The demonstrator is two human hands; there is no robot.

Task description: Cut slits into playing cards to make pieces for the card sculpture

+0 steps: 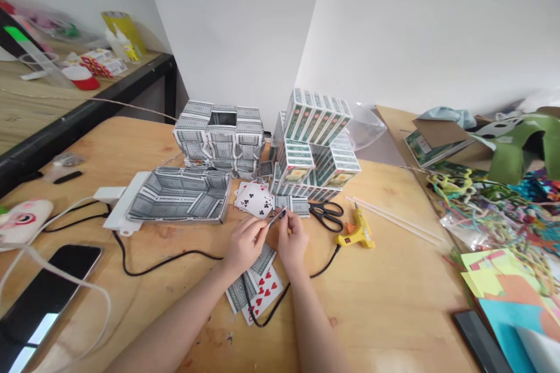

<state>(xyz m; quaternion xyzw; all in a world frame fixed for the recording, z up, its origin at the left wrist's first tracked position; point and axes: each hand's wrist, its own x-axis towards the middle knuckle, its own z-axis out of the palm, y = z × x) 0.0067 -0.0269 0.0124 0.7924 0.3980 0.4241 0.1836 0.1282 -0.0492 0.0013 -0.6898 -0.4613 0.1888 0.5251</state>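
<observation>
A playing card (276, 218), seen nearly edge-on, is pinched between my left hand (245, 243) and my right hand (294, 240). Just beyond my fingers lie face-up playing cards (254, 198), with a four of clubs on top, and patterned card backs (300, 206) beside them. Below my hands more loose cards (268, 290) are spread on the wooden table (376, 315), some red hearts showing. Black-handled scissors (329, 215) and a yellow hot glue gun (357, 230) lie to the right of my right hand.
A tray covered in cards (179, 217) and a card-covered box structure (219, 137) stand left. Stacked card boxes (317, 116) rise at the back. Clear glue sticks (396, 221) lie right. The black cord (175, 257) runs beneath my hands. A phone (48, 297) lies left.
</observation>
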